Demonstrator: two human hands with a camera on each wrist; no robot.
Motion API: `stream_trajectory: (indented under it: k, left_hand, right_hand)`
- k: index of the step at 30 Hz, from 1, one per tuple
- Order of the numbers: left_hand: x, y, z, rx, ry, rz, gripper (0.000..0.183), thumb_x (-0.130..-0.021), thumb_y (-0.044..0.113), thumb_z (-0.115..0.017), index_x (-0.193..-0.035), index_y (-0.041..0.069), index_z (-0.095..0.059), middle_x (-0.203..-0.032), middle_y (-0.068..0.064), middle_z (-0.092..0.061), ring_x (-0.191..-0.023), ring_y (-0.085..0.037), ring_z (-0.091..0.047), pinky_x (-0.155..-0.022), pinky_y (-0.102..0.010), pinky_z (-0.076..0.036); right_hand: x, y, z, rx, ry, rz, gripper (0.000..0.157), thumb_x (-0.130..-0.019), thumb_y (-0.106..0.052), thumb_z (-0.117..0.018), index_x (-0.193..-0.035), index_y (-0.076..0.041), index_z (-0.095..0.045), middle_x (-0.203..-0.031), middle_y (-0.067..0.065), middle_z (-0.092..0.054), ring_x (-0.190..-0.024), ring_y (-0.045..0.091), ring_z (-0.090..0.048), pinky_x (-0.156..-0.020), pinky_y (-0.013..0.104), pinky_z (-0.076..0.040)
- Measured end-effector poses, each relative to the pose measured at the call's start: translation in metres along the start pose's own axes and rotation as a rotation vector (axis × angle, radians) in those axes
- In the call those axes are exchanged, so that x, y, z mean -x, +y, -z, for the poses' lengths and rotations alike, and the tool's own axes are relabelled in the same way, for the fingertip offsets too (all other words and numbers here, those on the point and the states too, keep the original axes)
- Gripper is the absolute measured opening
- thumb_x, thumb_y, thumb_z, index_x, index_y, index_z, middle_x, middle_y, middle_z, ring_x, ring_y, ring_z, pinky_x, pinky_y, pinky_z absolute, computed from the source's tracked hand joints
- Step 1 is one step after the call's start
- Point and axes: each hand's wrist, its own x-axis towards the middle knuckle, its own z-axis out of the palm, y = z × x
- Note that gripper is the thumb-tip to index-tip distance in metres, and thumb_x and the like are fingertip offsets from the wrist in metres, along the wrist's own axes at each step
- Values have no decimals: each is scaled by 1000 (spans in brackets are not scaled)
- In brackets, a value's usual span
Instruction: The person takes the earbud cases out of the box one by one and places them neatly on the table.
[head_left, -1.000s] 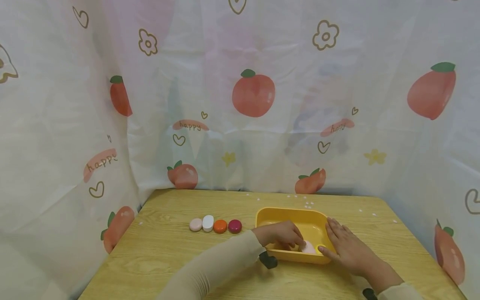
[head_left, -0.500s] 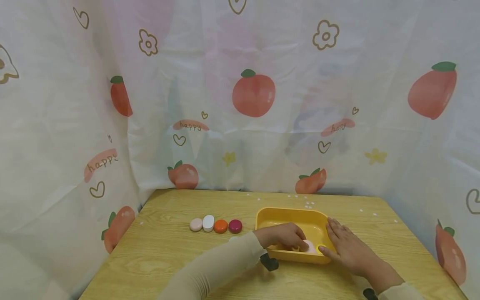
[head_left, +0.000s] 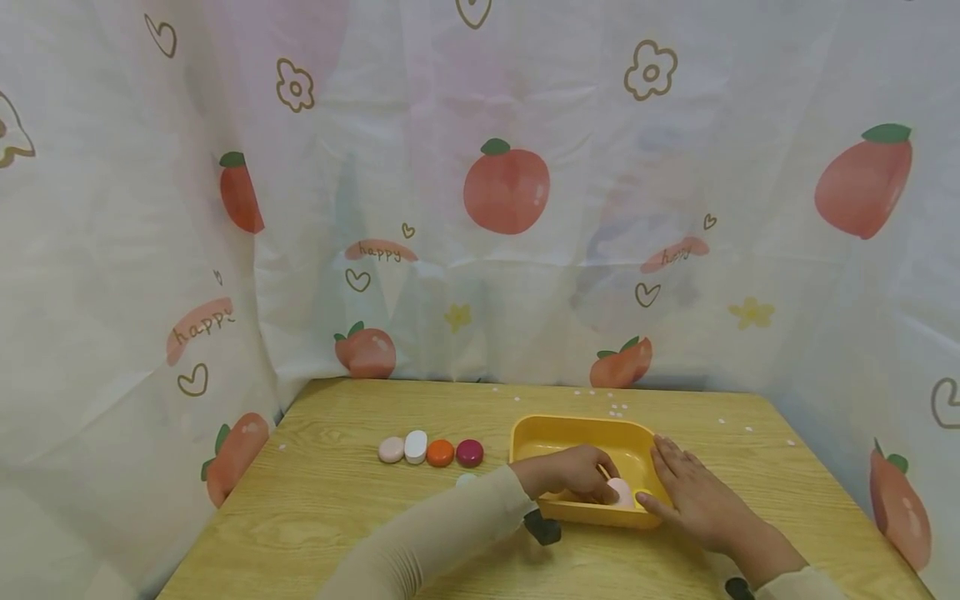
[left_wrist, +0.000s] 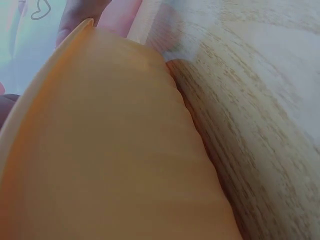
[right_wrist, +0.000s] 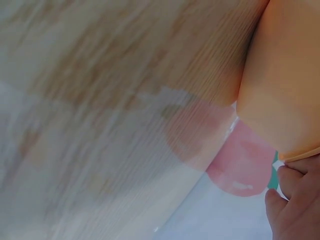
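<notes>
A yellow tray (head_left: 585,429) with raised walls stands on the wooden table in the head view. My left hand (head_left: 581,473) reaches over its near wall, with curled fingers at a pale pink round piece (head_left: 621,492) near the inside right corner; thumb and fingertips appear to pinch it. Beside that piece lies a yellow round one (head_left: 642,498), partly covered by the other thumb. My right hand (head_left: 701,504) rests with straight fingers along the tray's right wall, thumb over the rim. Both wrist views show mostly the tray's outer wall (left_wrist: 125,135).
Left of the tray, a row holds a beige piece (head_left: 391,450), a white oval one (head_left: 416,447), an orange one (head_left: 441,453) and a magenta one (head_left: 470,453). A pale piece (head_left: 467,480) peeks out behind my left sleeve. White specks dot the table; printed curtains (head_left: 510,333) surround it.
The pale pink piece has shifted slightly right and looks more upright under my left fingers. Moving the left sleeve a little has uncovered the pale piece behind it. My right hand keeps its place.
</notes>
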Motion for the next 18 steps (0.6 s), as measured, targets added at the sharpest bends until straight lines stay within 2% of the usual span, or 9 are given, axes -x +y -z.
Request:
stream_trajectory:
  k: [11,18]
  left_hand:
    - [0,2,2,2,-2,-4,17,-87,1,-72,-103,5,-67,-83,-1,-62,-63,-14,-60,-59,-27,-55]
    - [-1,-2,10,187,-29,-34,20,-88,-5,-67,-107,0,-65,-85,-6,-61,-63,-17,-63,-61,-32,-58]
  right_hand:
    - [0,0,0,16,12,7,81,-98,-52,-49,-142,15,-35,-153,28,-23,-140,45,-22,-114,53,-17]
    - [0,0,-1,5,7,-2,81,-98,-53,-49,-142,14,-34,-154,28,-23,-140,45,-21,-118,43,-5]
